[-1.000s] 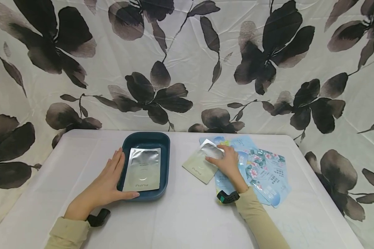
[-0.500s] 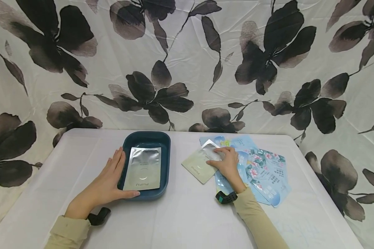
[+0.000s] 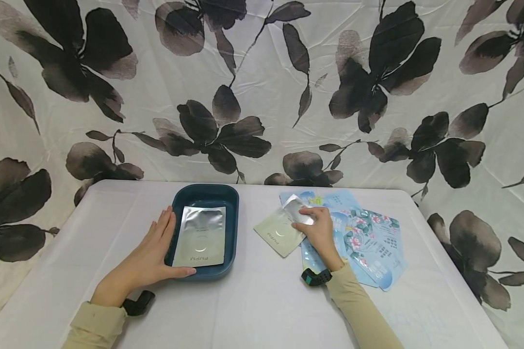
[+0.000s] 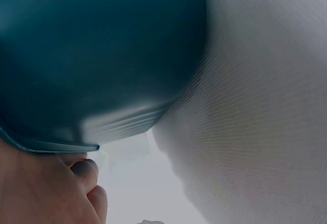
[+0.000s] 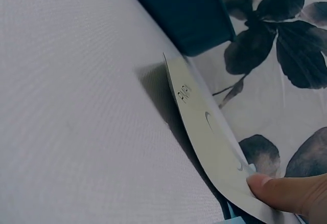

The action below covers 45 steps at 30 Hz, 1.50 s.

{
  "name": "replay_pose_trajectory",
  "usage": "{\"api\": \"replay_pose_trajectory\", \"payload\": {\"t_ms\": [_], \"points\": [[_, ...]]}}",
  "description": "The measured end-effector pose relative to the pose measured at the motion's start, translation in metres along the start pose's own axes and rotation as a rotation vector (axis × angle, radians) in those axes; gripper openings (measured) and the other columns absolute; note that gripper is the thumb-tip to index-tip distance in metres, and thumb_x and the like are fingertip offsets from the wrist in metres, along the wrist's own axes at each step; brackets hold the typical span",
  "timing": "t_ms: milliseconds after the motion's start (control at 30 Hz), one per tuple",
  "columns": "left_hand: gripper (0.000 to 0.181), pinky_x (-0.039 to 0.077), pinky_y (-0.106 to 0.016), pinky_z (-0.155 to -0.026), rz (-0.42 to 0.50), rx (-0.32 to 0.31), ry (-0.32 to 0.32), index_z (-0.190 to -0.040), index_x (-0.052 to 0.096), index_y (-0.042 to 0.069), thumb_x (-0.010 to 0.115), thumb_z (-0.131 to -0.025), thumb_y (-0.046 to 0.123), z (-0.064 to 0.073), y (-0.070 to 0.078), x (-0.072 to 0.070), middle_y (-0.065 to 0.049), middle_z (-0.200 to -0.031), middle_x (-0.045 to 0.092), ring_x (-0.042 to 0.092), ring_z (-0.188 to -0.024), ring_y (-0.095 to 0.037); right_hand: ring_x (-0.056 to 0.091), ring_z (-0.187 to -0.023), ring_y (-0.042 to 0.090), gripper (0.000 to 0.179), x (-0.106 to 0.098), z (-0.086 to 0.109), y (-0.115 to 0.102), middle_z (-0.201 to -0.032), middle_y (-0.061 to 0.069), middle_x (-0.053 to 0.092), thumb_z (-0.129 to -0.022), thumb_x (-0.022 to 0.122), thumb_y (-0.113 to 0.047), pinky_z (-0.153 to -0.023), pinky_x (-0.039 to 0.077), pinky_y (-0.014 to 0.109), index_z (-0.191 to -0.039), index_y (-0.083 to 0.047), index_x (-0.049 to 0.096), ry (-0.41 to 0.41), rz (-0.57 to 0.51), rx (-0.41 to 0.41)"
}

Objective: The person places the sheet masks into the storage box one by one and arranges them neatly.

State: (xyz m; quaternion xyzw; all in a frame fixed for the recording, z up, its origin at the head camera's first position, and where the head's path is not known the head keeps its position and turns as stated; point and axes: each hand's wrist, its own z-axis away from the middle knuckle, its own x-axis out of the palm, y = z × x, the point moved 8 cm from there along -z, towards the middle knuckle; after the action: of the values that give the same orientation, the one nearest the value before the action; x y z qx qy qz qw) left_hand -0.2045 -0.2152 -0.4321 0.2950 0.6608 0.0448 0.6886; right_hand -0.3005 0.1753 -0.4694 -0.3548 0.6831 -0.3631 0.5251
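Observation:
My left hand (image 3: 144,257) rests against the left side of a dark teal tray (image 3: 230,232), fingers straight along the wall and thumb over the near-left rim. A silver and pale green sheet mask packet (image 3: 200,237) lies flat in the tray. To the right, my right hand (image 3: 320,230) pinches the silver end of a second pale green sheet mask packet (image 3: 279,232). In the right wrist view, the thumb presses on this packet (image 5: 204,127), which bows above the tablecloth and casts a shadow. The fingers beneath or behind it are hidden there.
Several blue floral packets (image 3: 375,237) lie overlapped under and right of my right hand. The white-covered table (image 3: 253,300) ends at a floral curtain (image 3: 266,97) behind. Between the tray and the held packet lies a strip of tablecloth.
My right hand's fingertips have drawn slightly closer together on the packet, and its silver end flexes a little. The left hand and tray stay in place.

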Motion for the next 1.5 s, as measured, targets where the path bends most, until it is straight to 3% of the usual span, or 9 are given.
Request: {"api": "replay_pose_trajectory", "payload": {"t_ms": [400,600,700,833,1000,1167,1500], "points": [[0.139,-0.007,-0.043,-0.120,-0.007,0.006,0.003,-0.156,-0.005,-0.002,0.076,-0.070,0.070,0.000,-0.001,0.001,-0.014,-0.164,-0.017,-0.010,-0.151,-0.033,0.047,-0.122,0.031,0.032,-0.007,0.001,0.001,-0.129,0.015,0.053,-0.078,0.083,-0.007,-0.102,0.043,0.040,-0.108,0.001,0.075,0.035,-0.176,0.038],[0.139,-0.007,-0.043,-0.120,-0.006,0.008,0.005,-0.156,-0.004,-0.002,0.076,-0.070,0.070,0.000,-0.001,0.001,-0.013,-0.164,-0.017,-0.010,-0.151,-0.033,0.053,-0.103,0.022,0.031,-0.006,0.000,0.007,-0.121,0.013,0.062,-0.078,0.082,-0.005,-0.077,0.046,0.019,-0.108,0.000,0.076,0.062,-0.266,0.058],[0.139,-0.007,-0.044,-0.120,-0.001,0.006,0.006,-0.156,-0.004,-0.003,0.076,-0.069,0.070,0.000,-0.001,0.000,-0.015,-0.164,-0.016,-0.010,-0.151,-0.033,0.057,-0.103,0.020,0.030,-0.004,0.000,0.009,-0.120,0.013,0.065,-0.081,0.080,-0.005,-0.073,0.049,0.013,-0.110,-0.001,0.075,0.049,-0.288,0.080],[0.139,-0.007,-0.044,-0.120,-0.001,0.004,0.004,-0.156,-0.004,-0.003,0.076,-0.070,0.070,0.000,0.000,-0.001,-0.015,-0.164,-0.016,-0.010,-0.151,-0.034,0.061,-0.108,0.022,0.029,-0.001,0.000,0.008,-0.123,0.015,0.064,-0.083,0.077,-0.004,-0.078,0.053,0.016,-0.112,-0.002,0.075,0.017,-0.313,0.098],[0.139,-0.006,-0.045,-0.120,-0.005,0.001,-0.001,-0.156,-0.004,-0.003,0.076,-0.070,0.071,0.000,-0.001,-0.001,-0.015,-0.164,-0.016,-0.010,-0.151,-0.034,0.067,-0.091,0.015,0.030,0.003,0.000,0.006,-0.125,0.019,0.063,-0.085,0.075,-0.002,-0.074,0.057,0.021,-0.115,0.002,0.072,-0.028,-0.366,0.096],[0.139,-0.005,-0.047,-0.120,-0.001,-0.003,-0.001,-0.157,-0.004,-0.002,0.076,-0.069,0.071,-0.001,-0.001,0.000,-0.017,-0.164,-0.014,-0.009,-0.151,-0.034,0.070,-0.084,0.011,0.032,0.006,0.003,-0.002,-0.126,0.021,0.063,-0.086,0.073,0.000,-0.073,0.058,0.023,-0.118,0.005,0.069,-0.069,-0.393,0.106],[0.140,-0.005,-0.047,-0.120,0.004,-0.011,-0.007,-0.157,-0.004,-0.002,0.076,-0.069,0.071,0.000,0.000,-0.001,-0.014,-0.164,-0.016,-0.009,-0.151,-0.034,0.066,-0.101,0.021,0.032,0.023,-0.004,-0.016,-0.126,0.017,0.065,-0.082,0.075,0.001,-0.074,0.057,0.022,-0.114,0.004,0.072,-0.093,-0.401,0.102]]}}
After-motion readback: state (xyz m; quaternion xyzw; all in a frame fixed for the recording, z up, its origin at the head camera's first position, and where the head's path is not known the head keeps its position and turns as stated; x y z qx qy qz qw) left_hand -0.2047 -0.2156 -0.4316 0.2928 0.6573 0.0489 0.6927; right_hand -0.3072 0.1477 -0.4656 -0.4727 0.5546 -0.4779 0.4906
